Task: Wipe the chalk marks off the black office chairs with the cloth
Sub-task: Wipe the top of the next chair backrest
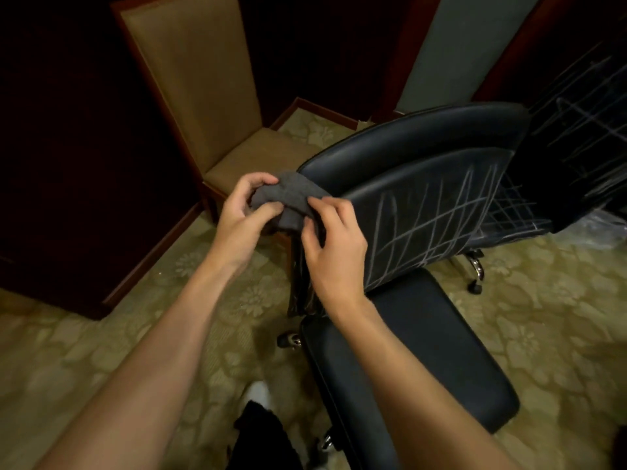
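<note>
A black office chair [420, 157] stands in front of me with white chalk marks [427, 225] crossing its backrest. A second black office chair [576, 137] at the far right also carries chalk lines. Both my hands hold a grey cloth [291, 198] bunched up just left of the near chair's backrest. My left hand [244, 218] grips the cloth's left end with curled fingers. My right hand [332, 242] pinches its right side between thumb and fingers.
A tan upholstered chair [217, 106] with a wooden frame stands behind the cloth at left. Dark wooden furniture [68, 164] fills the left side. The near chair's black seat [414, 351] lies below my right arm. Patterned carpet [101, 351] covers the floor.
</note>
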Demonstrator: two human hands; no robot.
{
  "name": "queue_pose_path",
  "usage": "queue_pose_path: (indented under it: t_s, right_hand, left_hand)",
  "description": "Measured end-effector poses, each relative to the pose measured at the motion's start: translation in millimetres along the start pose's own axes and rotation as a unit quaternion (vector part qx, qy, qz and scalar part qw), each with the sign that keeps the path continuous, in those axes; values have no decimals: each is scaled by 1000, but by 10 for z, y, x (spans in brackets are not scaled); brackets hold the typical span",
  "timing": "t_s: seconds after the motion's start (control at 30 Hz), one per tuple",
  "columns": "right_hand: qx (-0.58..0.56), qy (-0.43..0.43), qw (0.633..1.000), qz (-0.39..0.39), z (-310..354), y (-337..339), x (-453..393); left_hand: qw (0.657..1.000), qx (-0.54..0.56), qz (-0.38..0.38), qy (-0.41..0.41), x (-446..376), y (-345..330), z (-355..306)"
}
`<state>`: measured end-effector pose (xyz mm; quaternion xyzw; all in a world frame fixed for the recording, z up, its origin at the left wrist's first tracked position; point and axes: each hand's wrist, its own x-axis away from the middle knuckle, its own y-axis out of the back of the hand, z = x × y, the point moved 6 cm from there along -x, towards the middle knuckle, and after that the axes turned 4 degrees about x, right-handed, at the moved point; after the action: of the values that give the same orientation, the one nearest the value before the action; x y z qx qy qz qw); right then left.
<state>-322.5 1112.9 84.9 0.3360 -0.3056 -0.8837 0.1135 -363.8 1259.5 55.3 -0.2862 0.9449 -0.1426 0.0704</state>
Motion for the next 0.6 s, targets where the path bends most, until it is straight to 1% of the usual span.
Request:
queue_pose_path:
  t_s: [0.07, 0.1, 0.2, 0.23, 0.33, 0.4, 0.47, 0.6]
  right_hand:
    - [-7, -5, 999, -31, 30, -30, 81]
    - [-7, -10, 999, -46, 37, -43, 103]
    - [-5, -32, 996, -81, 52, -114, 165]
    - [-2, -39, 995, -88, 69, -128, 205]
    - [10, -51, 992, -113, 91, -185, 283]
    - [21, -63, 990, -125, 88, -238, 356]
    - [17, -75, 987, -138, 80, -308, 424]
    - [17, -82, 980, -182, 50, -390, 508]
  left_hand:
    - [988, 133, 3, 71, 9, 67, 99]
    - [983, 156, 3, 99, 7, 81, 120]
    - [984, 110, -13, 142, -34, 148, 150]
    - [986, 83, -2, 142, -53, 164, 129]
    - [994, -26, 75, 80, -155, 200, 43]
    - [991, -75, 106, 25, -167, 190, 1]
    - [988, -94, 119, -26, -150, 163, 16]
    - [989, -80, 103, -70, -112, 108, 134]
